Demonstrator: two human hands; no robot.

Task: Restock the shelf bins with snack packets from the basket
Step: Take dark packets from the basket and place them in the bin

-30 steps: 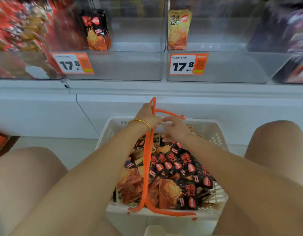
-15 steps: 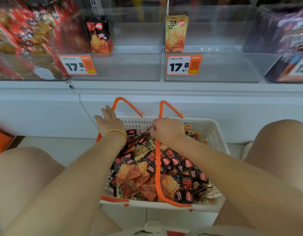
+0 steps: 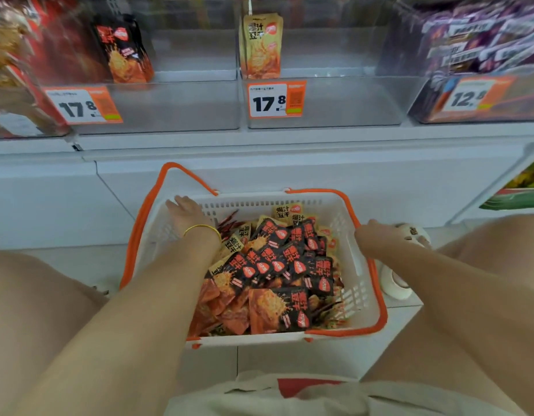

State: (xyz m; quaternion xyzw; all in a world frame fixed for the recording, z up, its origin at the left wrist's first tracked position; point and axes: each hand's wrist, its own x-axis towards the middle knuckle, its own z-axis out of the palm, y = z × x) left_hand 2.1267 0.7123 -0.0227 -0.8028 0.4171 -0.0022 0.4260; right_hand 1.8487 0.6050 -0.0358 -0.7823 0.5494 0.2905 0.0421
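Snack packets (image 3: 277, 265), black-red and yellow, lie heaped in the white basket (image 3: 244, 340), filling it from the middle to the near-right corner. Left hand (image 3: 187, 214) is over the far-left corner, fingers straight and together, just beside the heap and holding nothing; gold bracelet (image 3: 202, 229) on the wrist. Right hand (image 3: 379, 240) is at the right rim on the orange handle (image 3: 378, 295); cannot tell whether its fingers grip. The basket stands on white floor tile (image 3: 64, 259) between the knees, before a white shelf base (image 3: 289, 169). Above are two clear bins: left bin (image 3: 184, 106) with a black packet (image 3: 124, 49), label "17.8" (image 3: 82, 105); centre bin (image 3: 349, 100) with a yellow packet (image 3: 261, 46), label "17.8" (image 3: 274, 99).
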